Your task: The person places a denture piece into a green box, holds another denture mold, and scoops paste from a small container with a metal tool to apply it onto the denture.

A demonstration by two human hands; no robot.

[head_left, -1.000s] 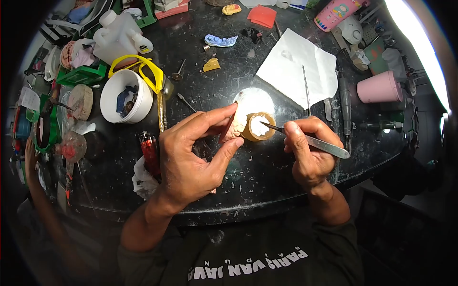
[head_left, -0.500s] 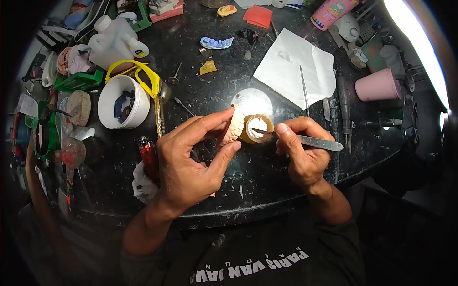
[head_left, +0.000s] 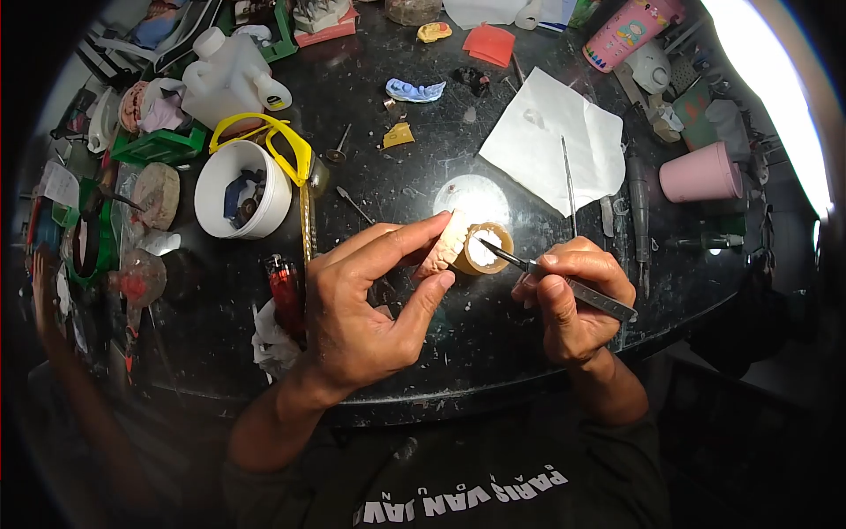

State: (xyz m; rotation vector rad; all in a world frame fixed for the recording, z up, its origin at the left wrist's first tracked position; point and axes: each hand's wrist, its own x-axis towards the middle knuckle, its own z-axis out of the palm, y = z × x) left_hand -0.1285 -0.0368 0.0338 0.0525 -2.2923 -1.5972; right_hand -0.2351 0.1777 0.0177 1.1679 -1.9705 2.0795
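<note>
My left hand (head_left: 370, 304) pinches a dental cast (head_left: 445, 245) between thumb and fingers, its row of teeth turned to the right. Just right of the cast stands a small tan jar (head_left: 504, 264) with white material (head_left: 484, 249) inside. In my right hand (head_left: 582, 300) is a scalpel (head_left: 599, 301) with a flat metal handle, gripped like a pen. Its dark, narrow blade reaches left over the jar's rim, the tip at the white material. Whether the tip is sunk in, I cannot tell.
Behind the hands lie a white paper sheet (head_left: 538, 132) with a thin metal tool (head_left: 568, 181), and a blue dental piece (head_left: 414, 91). A white tub (head_left: 278, 207), yellow glasses (head_left: 300, 154) and a red lighter (head_left: 284, 295) stand left. Right are a handpiece (head_left: 638, 212) and pink cup (head_left: 701, 172).
The scalpel has turned, its handle end now lower and nearer me, with its tip still at the jar. The dental cast has tilted in my left hand. The whole view has shifted slightly.
</note>
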